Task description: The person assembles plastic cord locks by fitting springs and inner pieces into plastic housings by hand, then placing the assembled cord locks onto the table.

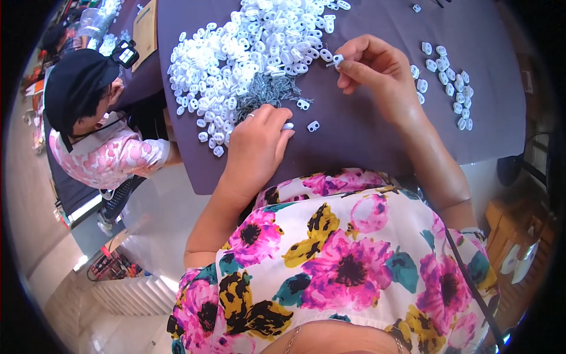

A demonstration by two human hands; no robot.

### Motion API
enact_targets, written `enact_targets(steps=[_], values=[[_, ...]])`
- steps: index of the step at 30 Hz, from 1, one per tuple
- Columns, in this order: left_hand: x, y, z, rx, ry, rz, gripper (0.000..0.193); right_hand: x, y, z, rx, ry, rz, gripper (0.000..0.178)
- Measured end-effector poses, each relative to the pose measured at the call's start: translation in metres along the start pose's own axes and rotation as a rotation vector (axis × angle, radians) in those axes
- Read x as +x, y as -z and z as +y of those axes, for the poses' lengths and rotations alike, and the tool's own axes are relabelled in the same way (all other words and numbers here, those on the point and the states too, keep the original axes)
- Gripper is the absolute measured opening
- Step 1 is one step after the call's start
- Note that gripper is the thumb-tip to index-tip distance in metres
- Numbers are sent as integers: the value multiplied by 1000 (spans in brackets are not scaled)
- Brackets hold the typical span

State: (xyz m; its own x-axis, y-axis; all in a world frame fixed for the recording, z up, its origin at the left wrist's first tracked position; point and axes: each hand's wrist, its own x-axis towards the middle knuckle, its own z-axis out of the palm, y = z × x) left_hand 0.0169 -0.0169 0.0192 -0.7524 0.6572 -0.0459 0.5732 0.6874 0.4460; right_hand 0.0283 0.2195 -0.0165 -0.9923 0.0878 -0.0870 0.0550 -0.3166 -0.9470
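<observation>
My right hand is raised over the table, thumb and forefinger pinching a small white plastic piece. A thin metal bit, perhaps a screw, shows beside its fingertips. My left hand is curled low at the edge of a heap of small grey metal screws. Between its thumb and forefinger sticks out the end of another white plastic piece; the rest of it is hidden. Two loose two-holed white pieces lie near the left hand, one at the screws' edge and one closer to me.
A large pile of white oval pieces spreads over the dark tabletop behind and left of the screws. Several more pieces lie in a loose group at the right. At the left, another person in a black cap sits close to the table.
</observation>
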Motion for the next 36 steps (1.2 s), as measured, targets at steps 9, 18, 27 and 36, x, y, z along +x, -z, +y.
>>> enact_targets(steps=[9, 18, 27, 36], values=[[11, -4, 1, -464, 103, 56, 19, -2, -4, 5, -27, -33, -58, 9], [32, -13, 2, -1194, 261, 0, 26, -8, -7, 5, 117, -84, -226, 8], [35, -19, 1, -1407, 235, 77, 25, -5, -7, 8, 134, -111, -218, 9], [36, -21, 7, -1382, 209, 122, 24, -5, -8, 8, 127, -144, -205, 14]])
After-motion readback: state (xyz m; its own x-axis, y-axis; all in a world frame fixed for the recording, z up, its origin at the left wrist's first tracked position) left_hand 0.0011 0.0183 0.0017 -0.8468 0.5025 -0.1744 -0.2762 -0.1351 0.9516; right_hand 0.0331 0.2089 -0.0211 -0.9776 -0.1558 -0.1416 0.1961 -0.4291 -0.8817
